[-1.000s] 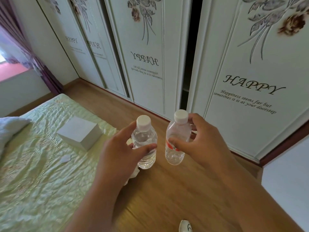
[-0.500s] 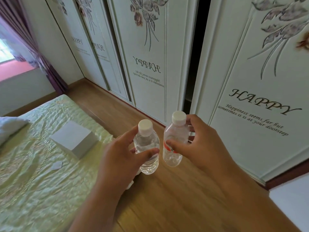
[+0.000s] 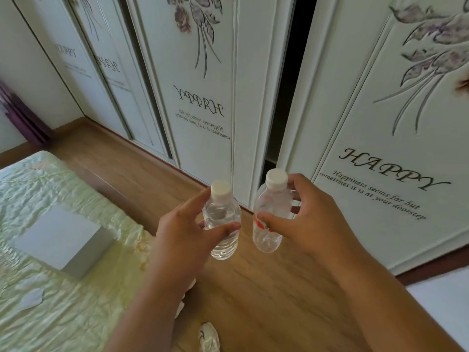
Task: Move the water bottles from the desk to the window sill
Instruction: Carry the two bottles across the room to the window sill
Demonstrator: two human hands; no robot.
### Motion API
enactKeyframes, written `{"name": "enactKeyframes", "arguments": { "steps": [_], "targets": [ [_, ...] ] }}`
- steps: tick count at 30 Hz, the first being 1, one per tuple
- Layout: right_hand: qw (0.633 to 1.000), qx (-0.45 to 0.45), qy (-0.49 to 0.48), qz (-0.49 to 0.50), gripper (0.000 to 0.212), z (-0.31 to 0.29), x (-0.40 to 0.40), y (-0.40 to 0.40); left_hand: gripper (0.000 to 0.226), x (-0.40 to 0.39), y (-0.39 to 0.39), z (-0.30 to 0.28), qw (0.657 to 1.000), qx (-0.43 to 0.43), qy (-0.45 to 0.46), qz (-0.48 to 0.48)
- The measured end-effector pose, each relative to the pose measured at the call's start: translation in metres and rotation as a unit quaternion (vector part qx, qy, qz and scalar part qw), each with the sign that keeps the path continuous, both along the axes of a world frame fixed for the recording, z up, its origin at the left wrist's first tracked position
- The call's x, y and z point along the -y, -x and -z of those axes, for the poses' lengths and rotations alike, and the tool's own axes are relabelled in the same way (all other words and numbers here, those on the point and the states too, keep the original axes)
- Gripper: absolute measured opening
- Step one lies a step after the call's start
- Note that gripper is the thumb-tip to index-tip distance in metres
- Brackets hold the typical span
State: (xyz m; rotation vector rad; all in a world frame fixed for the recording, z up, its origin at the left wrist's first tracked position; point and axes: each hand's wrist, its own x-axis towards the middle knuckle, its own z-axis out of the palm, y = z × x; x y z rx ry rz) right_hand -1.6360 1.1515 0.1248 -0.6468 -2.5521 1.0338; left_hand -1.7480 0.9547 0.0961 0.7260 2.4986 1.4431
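Note:
I carry two small clear water bottles with white caps, upright in the air over the wooden floor. My left hand [image 3: 182, 232] grips the bottle without a label [image 3: 223, 219], thumb across its front. My right hand [image 3: 304, 222] grips the bottle with a red label [image 3: 269, 219], fingers curled round its neck and shoulder. The two bottles hang side by side, a small gap between them. The window sill and the desk are out of view.
A bed with a pale green cover [image 3: 50, 301] lies at the left, a white box [image 3: 61, 240] on it. White wardrobe doors [image 3: 380, 148] with "HAPPY" lettering stand ahead, one gap open. A purple curtain [image 3: 20, 115] hangs far left. A shoe [image 3: 209, 336] shows below.
The view has swung right and closer to the wardrobe; the window at the left has left the frame. Both hands still hold their bottles in the same way.

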Motion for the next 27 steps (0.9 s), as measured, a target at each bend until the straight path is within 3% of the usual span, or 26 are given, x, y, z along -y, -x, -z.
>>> {"name": "enactKeyframes", "arguments": {
  "steps": [11,20,27],
  "targets": [
    [1.0,-0.02,0.002,0.014,0.065,-0.011,0.0,0.144,0.082,-0.013,0.154,-0.02,0.998,-0.049,-0.016,0.041],
    [0.999,-0.022,0.01,-0.026,0.063,-0.013,-0.005,0.232,0.085,-0.005,0.226,-0.018,0.998,-0.06,-0.026,0.009],
    [0.996,-0.016,0.029,-0.079,0.062,0.0,-0.04,0.301,0.085,-0.017,0.269,-0.008,0.997,-0.044,0.017,-0.055]
  ]
}}
